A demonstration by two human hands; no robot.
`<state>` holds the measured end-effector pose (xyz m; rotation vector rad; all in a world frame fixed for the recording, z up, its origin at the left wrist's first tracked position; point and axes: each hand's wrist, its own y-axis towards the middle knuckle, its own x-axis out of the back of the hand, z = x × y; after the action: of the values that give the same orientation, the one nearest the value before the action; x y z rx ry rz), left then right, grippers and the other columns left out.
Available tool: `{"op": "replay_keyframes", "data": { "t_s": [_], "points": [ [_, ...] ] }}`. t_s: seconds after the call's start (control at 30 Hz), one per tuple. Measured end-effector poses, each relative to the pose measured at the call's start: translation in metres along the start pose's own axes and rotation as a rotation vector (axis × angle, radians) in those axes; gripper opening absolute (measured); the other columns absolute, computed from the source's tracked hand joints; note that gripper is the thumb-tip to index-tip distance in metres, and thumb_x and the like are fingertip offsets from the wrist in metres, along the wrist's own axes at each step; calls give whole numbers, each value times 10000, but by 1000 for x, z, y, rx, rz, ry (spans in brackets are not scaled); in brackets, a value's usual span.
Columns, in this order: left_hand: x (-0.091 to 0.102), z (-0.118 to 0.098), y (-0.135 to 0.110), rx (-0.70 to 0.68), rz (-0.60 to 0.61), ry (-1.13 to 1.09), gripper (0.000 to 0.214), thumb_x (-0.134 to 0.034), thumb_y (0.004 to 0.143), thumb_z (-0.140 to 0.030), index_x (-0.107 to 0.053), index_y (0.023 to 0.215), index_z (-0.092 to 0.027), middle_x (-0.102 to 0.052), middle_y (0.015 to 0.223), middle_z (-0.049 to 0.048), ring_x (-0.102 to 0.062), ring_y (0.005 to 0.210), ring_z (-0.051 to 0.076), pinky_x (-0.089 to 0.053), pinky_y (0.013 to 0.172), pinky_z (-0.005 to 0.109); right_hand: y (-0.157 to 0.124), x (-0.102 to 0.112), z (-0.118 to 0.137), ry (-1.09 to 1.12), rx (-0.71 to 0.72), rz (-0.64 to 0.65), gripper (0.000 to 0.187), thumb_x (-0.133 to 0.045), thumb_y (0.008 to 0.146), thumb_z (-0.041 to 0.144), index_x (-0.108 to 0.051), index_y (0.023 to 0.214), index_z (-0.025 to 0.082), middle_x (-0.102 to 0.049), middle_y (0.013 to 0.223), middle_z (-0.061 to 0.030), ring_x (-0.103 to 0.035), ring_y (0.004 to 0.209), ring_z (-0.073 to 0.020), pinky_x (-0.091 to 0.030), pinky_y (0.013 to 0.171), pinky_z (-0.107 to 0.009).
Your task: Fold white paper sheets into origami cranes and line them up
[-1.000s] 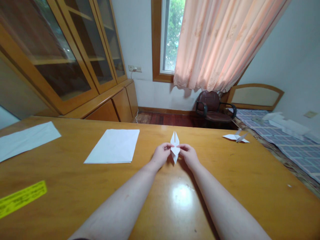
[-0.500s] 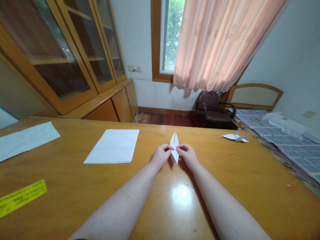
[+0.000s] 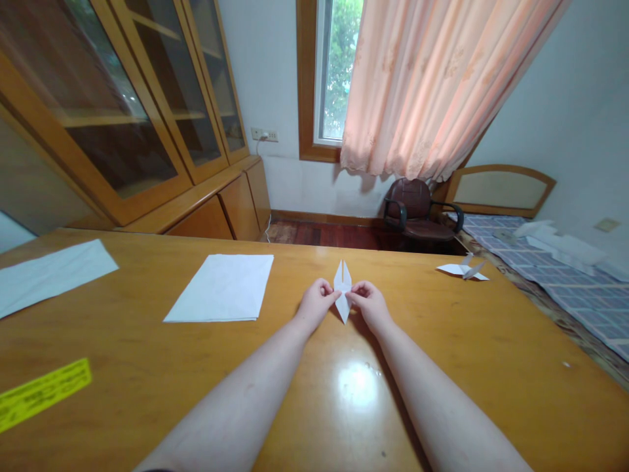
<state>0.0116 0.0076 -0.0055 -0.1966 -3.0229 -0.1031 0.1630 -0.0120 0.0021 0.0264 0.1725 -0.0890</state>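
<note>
A narrow piece of folded white paper [image 3: 343, 307] is held just above the wooden table, its upper end split into two points and its lower end a single point. My left hand [image 3: 317, 301] pinches its left edge between thumb and fingers. On the opposite edge, my right hand [image 3: 369, 303] grips the paper the same way. Both hands meet the paper near its middle, so parts of the edges are hidden by fingertips.
A stack of white paper sheets [image 3: 221, 288] lies left of my hands, with another white paper [image 3: 54, 275] farther left. A folded paper crane [image 3: 464, 269] rests at the right. A yellow label [image 3: 44, 393] sticks to the table [image 3: 314, 419]. Beyond stand a chair [image 3: 417, 213] and a cabinet [image 3: 196, 196].
The folded paper's lower point has swung slightly left, and its lower part looks flatter toward me. Both hands keep their pinch and have barely moved.
</note>
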Motion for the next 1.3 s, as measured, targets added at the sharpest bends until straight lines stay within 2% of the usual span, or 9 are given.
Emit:
{"op": "replay_keyframes", "data": {
  "t_s": [0.2,0.37,0.47,0.57,0.8,0.93,1.0,1.1,1.3],
  "points": [
    [-1,-2,0,21,-23,-44,248,-644,653,-275,-415,695,-189,-489,598,-69,-484,541,84,-370,537,189,1,1,-1,47,-35,18,263,-723,591,301,-520,712,186,-573,604,42,-507,529,-92,-387,515,-214],
    [-1,-2,1,17,-58,-53,255,-647,652,-267,-409,698,-191,-500,616,-69,-497,556,82,-377,555,189,2,1,-2,123,-95,-27,339,-690,626,422,-570,845,192,-602,644,20,-534,531,-106,-393,487,-218],
    [-1,1,2,17,-70,-68,254,-647,654,-258,-405,697,-192,-487,597,-76,-489,541,78,-371,539,183,2,1,-4,61,-126,-2,372,-698,623,435,-607,872,174,-638,716,-18,-573,586,-122,-426,517,-233],
    [-2,5,3,4,-74,-55,241,-644,664,-251,-413,697,-191,-486,589,-77,-488,533,76,-370,527,179,2,1,-5,-60,-128,42,325,-719,609,400,-638,803,152,-660,739,-45,-594,624,-137,-454,566,-252],
    [-2,5,3,66,-38,-167,218,-646,686,-245,-446,754,-191,-540,588,-64,-548,528,94,-414,514,193,2,3,-3,-116,-126,59,297,-734,586,379,-630,744,149,-629,591,-8,-538,496,-110,-422,503,-240],
    [-2,1,1,154,99,-265,354,-693,651,-237,-533,958,-163,-666,712,20,-635,648,157,-486,608,262,1,1,-2,-84,-130,59,321,-748,567,366,-592,751,154,-633,621,-8,-554,509,-117,-421,496,-237],
    [-2,1,2,157,143,-254,311,-698,642,-239,-599,918,-135,-687,750,57,-648,707,178,-494,653,277,0,0,-2,-55,-124,69,333,-760,551,331,-569,763,161,-631,642,0,-562,524,-115,-429,508,-233],
    [-2,3,4,170,95,-236,215,-688,649,-270,-651,801,-123,-698,762,75,-650,721,190,-495,655,280,-1,-1,-2,-16,-127,122,369,-770,524,267,-540,799,176,-628,655,20,-574,541,-115,-445,538,-239],
    [0,4,5,188,7,-324,227,-678,659,-312,-651,793,-130,-701,760,72,-643,660,167,-481,594,255,-4,-2,-6,-133,-140,206,457,-759,516,215,-502,893,197,-587,556,68,-534,455,-113,-384,448,-219]
  ]
}}
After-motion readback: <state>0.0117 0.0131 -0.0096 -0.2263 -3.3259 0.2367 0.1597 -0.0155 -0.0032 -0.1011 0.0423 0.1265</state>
